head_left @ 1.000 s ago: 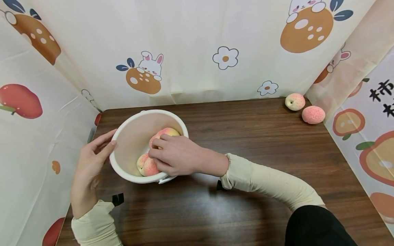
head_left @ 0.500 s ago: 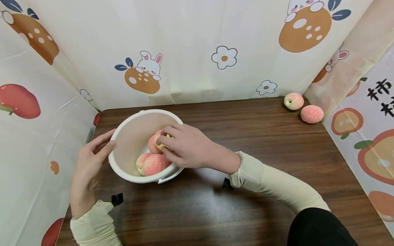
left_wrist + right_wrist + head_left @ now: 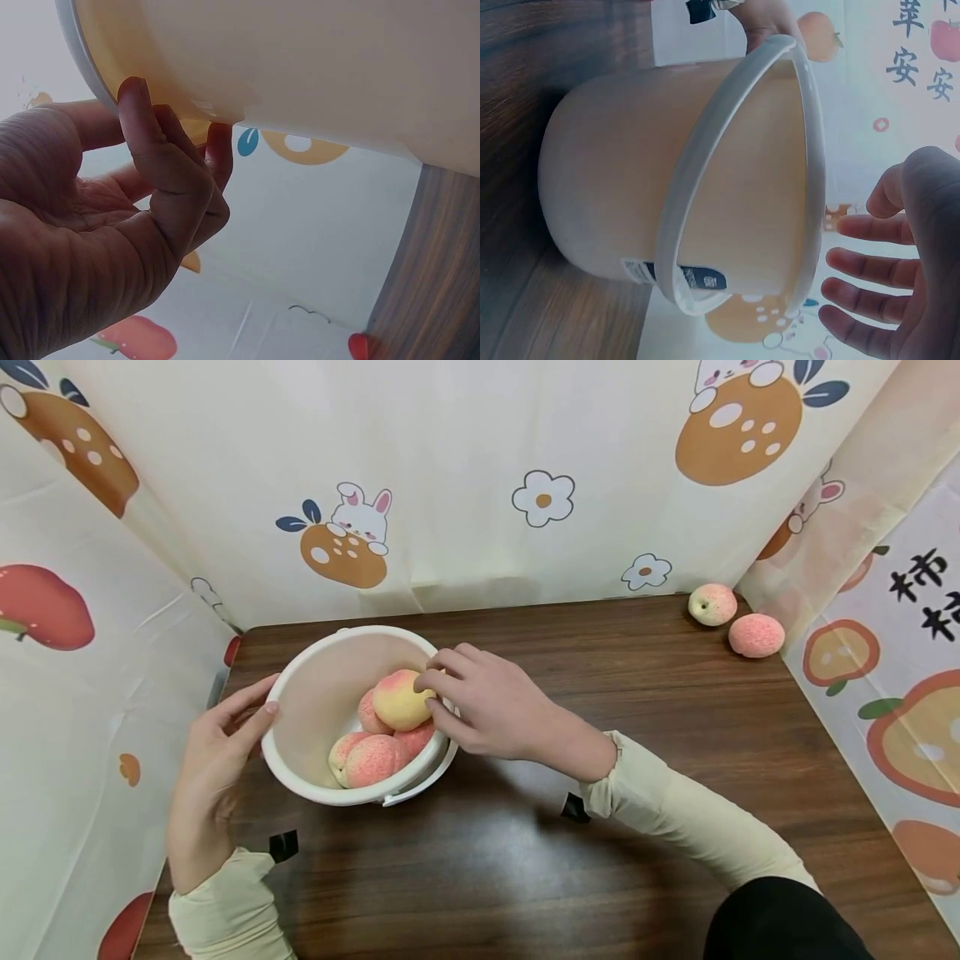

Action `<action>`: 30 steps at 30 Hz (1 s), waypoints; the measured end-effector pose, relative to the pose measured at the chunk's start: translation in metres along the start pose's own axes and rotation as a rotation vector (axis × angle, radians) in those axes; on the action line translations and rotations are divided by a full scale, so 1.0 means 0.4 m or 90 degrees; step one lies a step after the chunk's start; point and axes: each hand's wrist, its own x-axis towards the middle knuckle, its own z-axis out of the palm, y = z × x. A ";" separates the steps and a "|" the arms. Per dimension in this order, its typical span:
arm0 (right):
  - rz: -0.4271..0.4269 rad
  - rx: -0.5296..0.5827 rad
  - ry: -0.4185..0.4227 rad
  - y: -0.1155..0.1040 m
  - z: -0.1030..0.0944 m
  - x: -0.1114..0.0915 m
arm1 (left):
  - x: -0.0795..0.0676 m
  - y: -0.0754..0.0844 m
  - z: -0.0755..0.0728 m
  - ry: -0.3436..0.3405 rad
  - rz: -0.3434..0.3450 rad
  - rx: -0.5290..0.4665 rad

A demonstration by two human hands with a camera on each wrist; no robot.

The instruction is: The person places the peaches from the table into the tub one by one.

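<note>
A white plastic bucket [image 3: 311, 714] stands on the table, its mouth facing up towards the head camera. My left hand [image 3: 217, 756] grips its left rim, with the thumb at the edge; in the left wrist view, bent fingers [image 3: 176, 176] press against the bucket's outside. Several peaches lie inside, among them a yellow one [image 3: 397, 700] on top and a pink one [image 3: 373, 762] lower down. Above the right rim is my right hand [image 3: 498, 706], its fingers loosely spread and holding nothing. The right wrist view has the bucket's handle [image 3: 694, 169] hanging down along the outer wall.
Two more peaches, one pale [image 3: 712, 604] and one pink [image 3: 756, 636], lie in the table's far right corner. Printed cloth [image 3: 465, 485] walls in the back and both sides. The brown wooden table [image 3: 600, 685] stretches right of the bucket.
My right hand has drawn back right and up from inside the bucket, letting go of the yellow peach, which now shows on top. The left hand has kept its hold on the rim.
</note>
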 end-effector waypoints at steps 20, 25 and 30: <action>0.155 -0.069 0.050 0.120 0.002 -0.148 | 0.000 -0.001 -0.002 -0.001 -0.007 0.001; 0.208 -0.078 0.054 0.164 0.003 -0.194 | 0.001 0.000 -0.003 0.000 -0.010 0.011; 0.264 -0.102 0.056 0.207 0.001 -0.242 | 0.001 0.002 -0.001 0.003 -0.014 0.022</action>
